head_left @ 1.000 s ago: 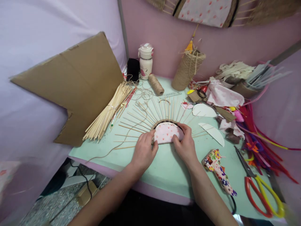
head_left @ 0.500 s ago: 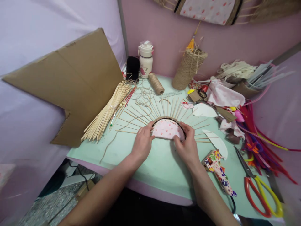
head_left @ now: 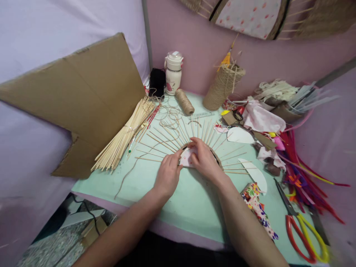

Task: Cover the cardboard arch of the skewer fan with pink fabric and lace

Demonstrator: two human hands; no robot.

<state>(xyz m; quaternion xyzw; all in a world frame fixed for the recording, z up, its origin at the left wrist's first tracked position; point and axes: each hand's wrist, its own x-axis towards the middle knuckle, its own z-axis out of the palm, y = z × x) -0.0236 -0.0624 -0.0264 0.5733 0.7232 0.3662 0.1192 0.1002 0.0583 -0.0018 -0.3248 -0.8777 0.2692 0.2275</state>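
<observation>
A half-round piece (head_left: pixel 185 159) covered in pink-spotted white fabric lies flat on the table, with a dark and brown curved rim. Thin wooden sticks (head_left: pixel 160 141) fan out from its curved edge. My left hand (head_left: pixel 168 172) grips the left end of the piece, fingers closed around its edge. Over the middle of the piece lies my right hand (head_left: pixel 204 159), its fingers bent onto the top of the curved rim and its thumb on the fabric. That hand hides much of the fabric and part of the rim.
Left stand a stick bundle (head_left: pixel 125 137) and a large cardboard sheet (head_left: pixel 91 92). Twine spools (head_left: pixel 185 102), a bottle (head_left: pixel 173 74) and a twine cone (head_left: pixel 222 87) stand behind. On the right lie a flowered glue gun (head_left: pixel 258 209), scissors (head_left: pixel 296 218), white card pieces (head_left: pixel 240 135) and pipe cleaners (head_left: pixel 303 167).
My right hand has moved left from the right end of the half-round piece to the top of its curved rim. My left hand stays at the left end. The view has shifted slightly.
</observation>
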